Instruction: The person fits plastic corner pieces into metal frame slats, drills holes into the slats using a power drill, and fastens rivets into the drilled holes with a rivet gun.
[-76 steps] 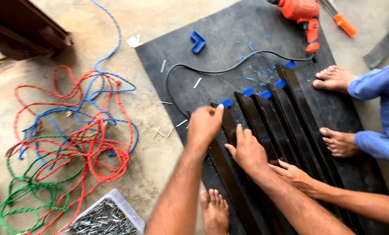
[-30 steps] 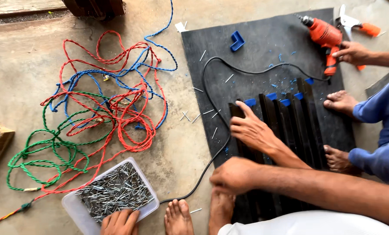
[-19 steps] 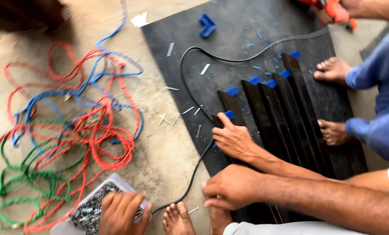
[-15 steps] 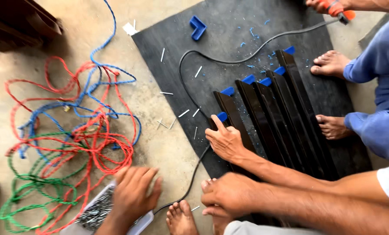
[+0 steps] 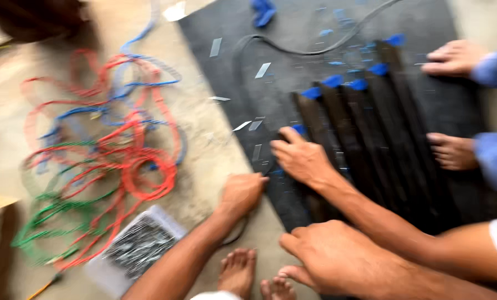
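Left hand [image 5: 243,191] – fingers curled under, knuckles up, resting on the concrete floor [image 5: 204,150] right at the near edge of the black mat [image 5: 270,83]. Too blurred to tell whether it grips anything. A black cable [image 5: 243,50] runs just by it. Right hand [image 5: 332,261] – palm down, fingers loosely spread, pressing flat near the close end of the dark strips [image 5: 370,144], nothing clasped.

Another person's hand [image 5: 301,158], arm ending in a white sleeve, lies flat on the leftmost strip, between the two hands. The strips lie side by side on the mat, fanned slightly, with blue caps [image 5: 359,84] at their far ends. A person in blue sleeves has both hands [image 5: 454,58] on the mat's right side.

Bare feet [image 5: 237,272] sit just below the left hand. Small pale scraps [image 5: 262,70] are scattered over the mat. Left of the mat lies a tangle of red, blue and green cords [image 5: 126,155], and nearer, a clear box of nails [image 5: 137,247]. Bare floor shows only in the narrow gap between the cords and the mat.
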